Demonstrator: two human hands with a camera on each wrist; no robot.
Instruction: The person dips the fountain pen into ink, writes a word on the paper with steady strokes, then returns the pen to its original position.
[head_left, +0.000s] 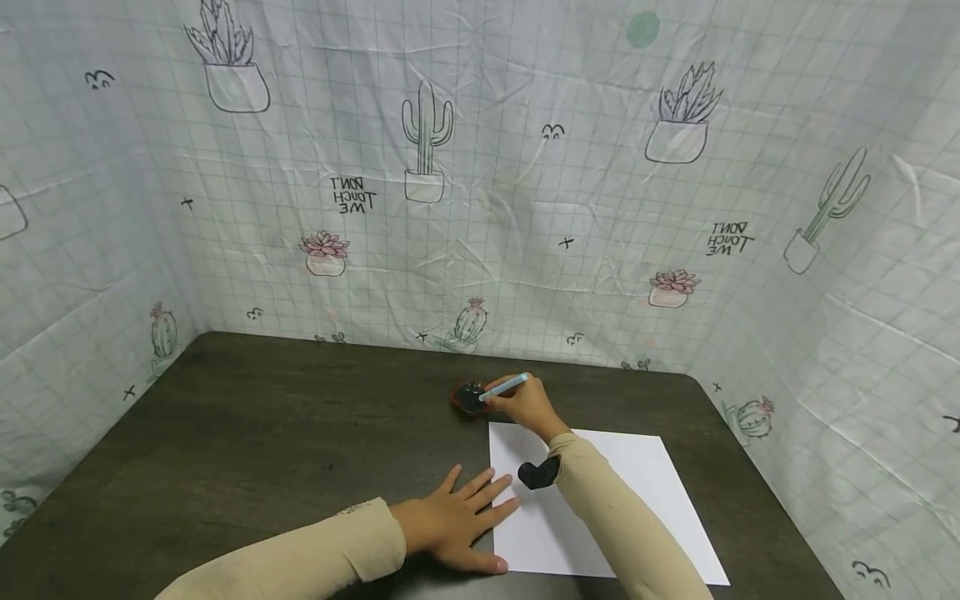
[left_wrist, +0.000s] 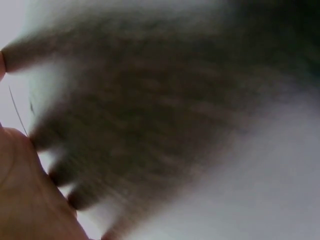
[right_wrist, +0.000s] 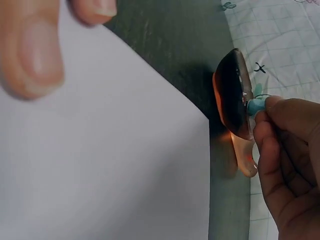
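My right hand pinches a slim light blue pen-like stick between thumb and fingers. Its lower end meets a small dish that looks dark inside, with a reddish rim. From the right wrist view the dish has a translucent orange side and a short handle; the tip of the stick is hidden. Fingers spread, my left hand lies flat across the left edge of a white sheet of paper. Two of its fingertips show close up over the paper.
A dark wooden table carries everything. White grid-patterned cloth with printed cacti hangs behind the table and along both sides. The right forearm in its beige sleeve crosses over the paper, with a black wrist strap near the hand.
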